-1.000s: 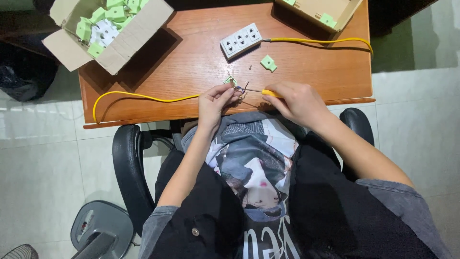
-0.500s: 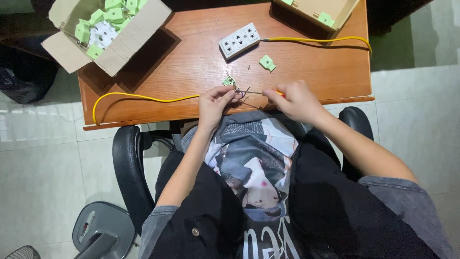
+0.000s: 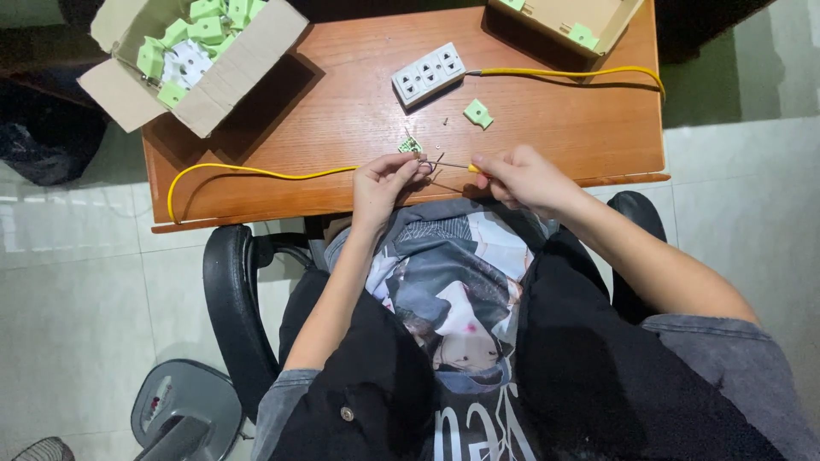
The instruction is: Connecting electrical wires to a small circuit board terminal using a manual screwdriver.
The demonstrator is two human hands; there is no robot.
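Hiding a screwdriver: right hand.

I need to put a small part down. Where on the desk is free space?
Bare wood lies between the open box and the white socket strip, and right of the loose green piece below the yellow cable. It is crowded by the left hand and right hand.

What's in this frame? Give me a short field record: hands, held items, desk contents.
left hand: pinches the end of the yellow cable at the desk's near edge
right hand: holds a thin yellow-handled tool, tip at the left hand's fingers
desk: brown wood
power strip: white, mid-desk, on a second yellow lead
loose part: green, right of strip
boxes: open carton of green parts far left; another carton far right
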